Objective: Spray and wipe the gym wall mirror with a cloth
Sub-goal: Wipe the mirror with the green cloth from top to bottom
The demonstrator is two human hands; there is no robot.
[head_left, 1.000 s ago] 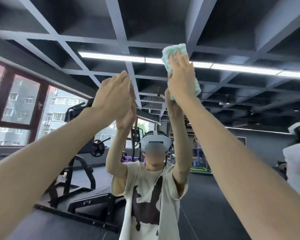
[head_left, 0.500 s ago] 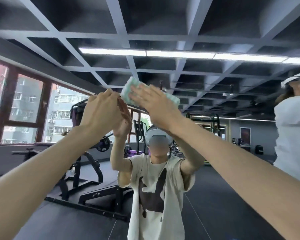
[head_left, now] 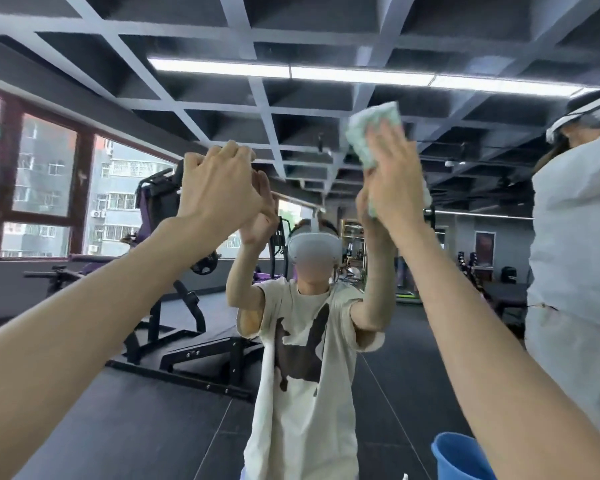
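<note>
Cloth (head_left: 370, 130) lies half hidden behind the right hand (head_left: 392, 181).

We find no legible text, brand, number or sign. Dark print on reflected person's T-shirt (head_left: 302, 355): shape only, no letters we can make out. Framed poster (head_left: 484, 249) on far wall: too small, blurred.
</note>
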